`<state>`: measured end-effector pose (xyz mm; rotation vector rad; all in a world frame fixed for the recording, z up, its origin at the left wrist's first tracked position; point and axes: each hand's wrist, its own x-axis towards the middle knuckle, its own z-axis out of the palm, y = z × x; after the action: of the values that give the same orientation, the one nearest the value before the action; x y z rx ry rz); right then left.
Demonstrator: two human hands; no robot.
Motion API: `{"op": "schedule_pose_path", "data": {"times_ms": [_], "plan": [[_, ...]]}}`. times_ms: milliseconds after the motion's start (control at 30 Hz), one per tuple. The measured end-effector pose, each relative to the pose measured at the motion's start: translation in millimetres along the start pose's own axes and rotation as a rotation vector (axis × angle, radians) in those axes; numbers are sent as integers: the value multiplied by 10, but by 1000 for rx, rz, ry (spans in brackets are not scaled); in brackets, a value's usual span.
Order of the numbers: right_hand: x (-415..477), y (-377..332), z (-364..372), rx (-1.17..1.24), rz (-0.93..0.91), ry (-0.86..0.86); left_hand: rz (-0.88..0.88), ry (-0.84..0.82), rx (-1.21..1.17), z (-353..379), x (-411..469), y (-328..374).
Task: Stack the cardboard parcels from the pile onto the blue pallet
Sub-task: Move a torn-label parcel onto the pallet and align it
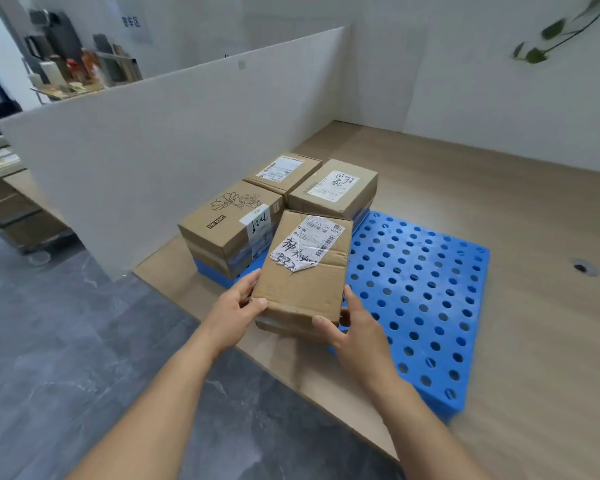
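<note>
The left hand (238, 306) and right hand (355, 327) reach forward on bare forearms, and between them they hold a cardboard parcel (302, 271). The left grip clasps its near left corner, thumb on top and fingers curled along the side. The right grip holds the near right corner, thumb against the near face and fingers round the right side.

The parcel is a flat brown box, creased and worn. A torn white shipping label with barcodes and black handwriting covers its far half. It lies over the near left part of the blue pallet (423, 289); whether it touches the pallet cannot be told.

The pallet is blue plastic pierced by rows of round holes and lies on a wood-look platform (499, 202). Three parcels stand packed together on its far left part: a flower-printed box (229, 226) nearest, a labelled box (283, 169) behind it, and a box with a handwritten label (333, 188) to the right, just beyond the held parcel. A white partition (153, 150) runs close along their left.
</note>
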<state>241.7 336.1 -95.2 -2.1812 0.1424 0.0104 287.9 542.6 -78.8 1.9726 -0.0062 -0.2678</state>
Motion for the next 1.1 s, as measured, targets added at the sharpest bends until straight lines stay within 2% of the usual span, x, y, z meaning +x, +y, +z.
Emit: {"op": "schedule_pose_path", "data": {"times_ms": [367,467,533,633,700,833,1100], "plan": [[287,-356,454,-8,256,146,34,-242,60,-372,695,-137],[395,-423,538,19,303,180,81,-293,243,-512,872,-126],[462,-452,599,53,329,203,205,-227,398,-632,937,-58],[564,-481,697,76,348,234,416,-25,508,-875,1045,109],[630,-507,750,94,364,253,458,25,659,-1039,1227,139],[727,-553,841,111,391,282,334,-103,956,-1241,1596,7],[878,-662,989,111,386,308,369,-151,968,-1305,1734,-103]]}}
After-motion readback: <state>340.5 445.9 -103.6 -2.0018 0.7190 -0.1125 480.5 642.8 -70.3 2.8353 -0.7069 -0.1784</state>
